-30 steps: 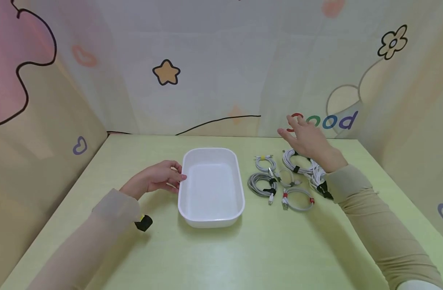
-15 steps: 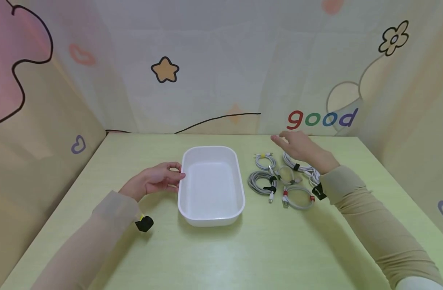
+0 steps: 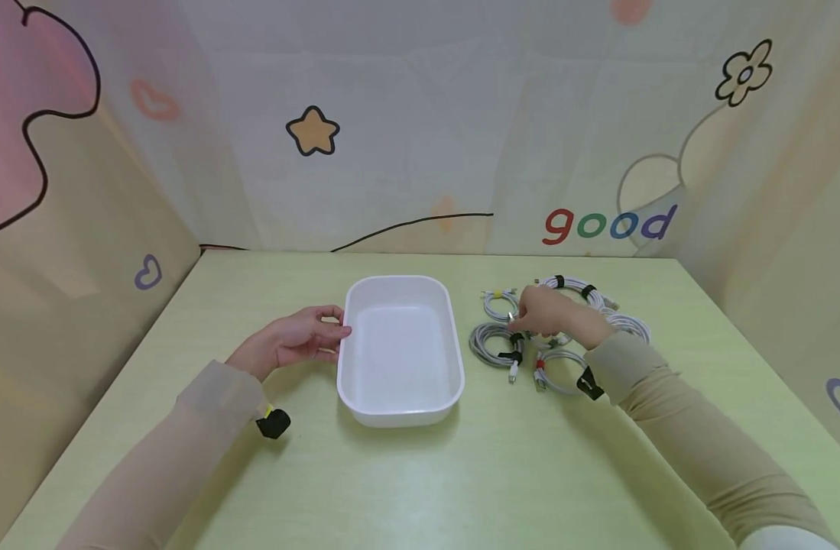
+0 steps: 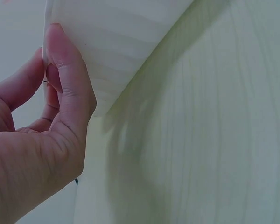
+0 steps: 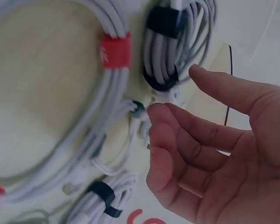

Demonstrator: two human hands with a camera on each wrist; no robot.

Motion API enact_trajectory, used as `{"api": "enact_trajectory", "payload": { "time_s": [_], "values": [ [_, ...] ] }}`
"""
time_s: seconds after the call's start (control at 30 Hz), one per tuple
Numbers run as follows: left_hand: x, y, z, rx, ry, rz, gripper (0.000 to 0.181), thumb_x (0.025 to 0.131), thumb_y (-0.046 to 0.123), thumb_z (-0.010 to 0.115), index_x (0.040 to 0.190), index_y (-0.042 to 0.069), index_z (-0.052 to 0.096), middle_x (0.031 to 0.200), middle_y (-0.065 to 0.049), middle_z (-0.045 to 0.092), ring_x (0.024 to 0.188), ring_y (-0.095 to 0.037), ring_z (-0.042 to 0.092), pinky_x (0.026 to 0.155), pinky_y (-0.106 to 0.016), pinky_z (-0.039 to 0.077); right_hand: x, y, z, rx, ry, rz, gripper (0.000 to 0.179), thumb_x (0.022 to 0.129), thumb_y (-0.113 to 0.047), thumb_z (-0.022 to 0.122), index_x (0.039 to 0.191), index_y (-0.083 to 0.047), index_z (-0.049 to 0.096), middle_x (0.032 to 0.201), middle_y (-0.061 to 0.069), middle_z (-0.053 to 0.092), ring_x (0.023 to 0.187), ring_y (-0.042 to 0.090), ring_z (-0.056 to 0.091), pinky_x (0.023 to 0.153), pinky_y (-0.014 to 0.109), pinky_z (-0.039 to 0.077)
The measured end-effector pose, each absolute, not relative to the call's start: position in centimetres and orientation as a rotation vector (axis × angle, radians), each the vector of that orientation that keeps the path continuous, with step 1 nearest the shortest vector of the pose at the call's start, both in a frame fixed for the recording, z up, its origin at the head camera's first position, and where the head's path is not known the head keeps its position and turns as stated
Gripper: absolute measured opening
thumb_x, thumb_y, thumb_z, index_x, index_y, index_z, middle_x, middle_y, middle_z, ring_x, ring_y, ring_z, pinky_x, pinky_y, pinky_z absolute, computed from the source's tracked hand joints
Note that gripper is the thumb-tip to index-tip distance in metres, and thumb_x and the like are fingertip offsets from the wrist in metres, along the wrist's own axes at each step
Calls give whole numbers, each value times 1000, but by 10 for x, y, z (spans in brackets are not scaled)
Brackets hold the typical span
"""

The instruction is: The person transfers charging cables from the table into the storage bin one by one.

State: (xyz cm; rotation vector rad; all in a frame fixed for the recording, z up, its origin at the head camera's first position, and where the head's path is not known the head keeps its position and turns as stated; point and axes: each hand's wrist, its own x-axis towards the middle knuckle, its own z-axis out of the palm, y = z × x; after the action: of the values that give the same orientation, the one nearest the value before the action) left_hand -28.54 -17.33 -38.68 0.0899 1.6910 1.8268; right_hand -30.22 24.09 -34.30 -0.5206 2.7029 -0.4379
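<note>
Coiled cables point(image 3: 478, 347) are lying toward the worktop's point(image 3: 420, 489) far-right corner, under the right hand point(image 3: 545, 312), thumb parted. Left hand point(image 3: 303, 338) is pinching the tray point(image 3: 402, 419); gripping straps point(image 5: 115, 50) should prevent tangling.

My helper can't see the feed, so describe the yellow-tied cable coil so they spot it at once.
Start at the white tray, then look right to the gray cable coil with black straps. Just beyond it, beside the right hand, lies a smaller white cable coil. Its yellow tie sets it apart from neighbours strapped in black or red.
</note>
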Motion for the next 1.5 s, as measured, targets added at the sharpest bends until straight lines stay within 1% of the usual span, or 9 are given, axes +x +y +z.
{"api": "enact_trajectory", "payload": {
  "time_s": [0.1,0.23,0.33,0.47,0.53,0.7,0.83,1.23,1.5],
  "values": [
    [-285,-173,-387,88,1693,1830,12,104,0,55,113,3,47,91,-7,64,76,-18,65,71,-32,60,-303,238,-352,-509,2698,-417,41,96,-20,74,60,-7,57,49,-6,37,42,8,35,47,23,34],
    [-284,-173,-388,88,1687,1840,12,104,0,55,112,3,47,91,-7,64,76,-18,65,71,-32,60,-303,237,-360,-478,2719,-383,49,94,-22,75,55,-16,46,47,-7,35,41,8,34,45,23,31],
    [-284,-173,-388,95,1684,1848,13,104,1,56,113,3,47,91,-7,64,75,-17,64,70,-31,60,-302,237,-362,-490,2730,-396,48,94,-20,74,55,-15,48,47,-6,35,41,8,34,45,22,31],
    [-283,-173,-388,106,1682,1858,13,104,1,56,112,2,47,91,-7,63,75,-17,64,70,-31,60,-301,239,-362,-519,2724,-470,37,96,-15,70,62,-7,57,48,-5,39,42,8,37,45,22,34],
    [-283,-173,-388,109,1681,1863,11,104,1,56,110,3,47,91,-7,63,75,-17,64,70,-31,60,-300,239,-360,-513,2723,-520,31,97,-12,67,67,-4,62,49,-3,44,42,10,42,44,23,39],
    [-283,-174,-388,104,1671,1879,11,103,0,56,110,3,48,91,-8,63,75,-18,64,69,-31,59,-300,242,-357,-497,2714,-669,21,98,-10,67,82,2,64,58,7,59,46,17,57,48,28,52],
    [-283,-173,-389,100,1666,1884,14,103,0,56,114,1,46,92,-8,63,75,-18,64,69,-31,60,-301,245,-360,-486,2695,-790,20,99,-8,68,86,6,64,62,10,64,49,22,64,52,34,58],
    [-282,-173,-387,103,1661,1883,15,103,0,56,114,0,45,88,-6,63,74,-17,64,68,-30,59,-304,247,-349,-426,2622,-952,23,103,-7,62,98,15,68,61,9,63,49,17,63,58,41,61],
    [-282,-173,-389,112,1652,1881,15,103,0,57,114,1,46,92,-7,64,76,-18,64,69,-30,59,-308,238,-330,-405,2639,-944,26,104,-8,61,105,18,66,62,8,65,50,14,63,58,36,60]
  ]
}}
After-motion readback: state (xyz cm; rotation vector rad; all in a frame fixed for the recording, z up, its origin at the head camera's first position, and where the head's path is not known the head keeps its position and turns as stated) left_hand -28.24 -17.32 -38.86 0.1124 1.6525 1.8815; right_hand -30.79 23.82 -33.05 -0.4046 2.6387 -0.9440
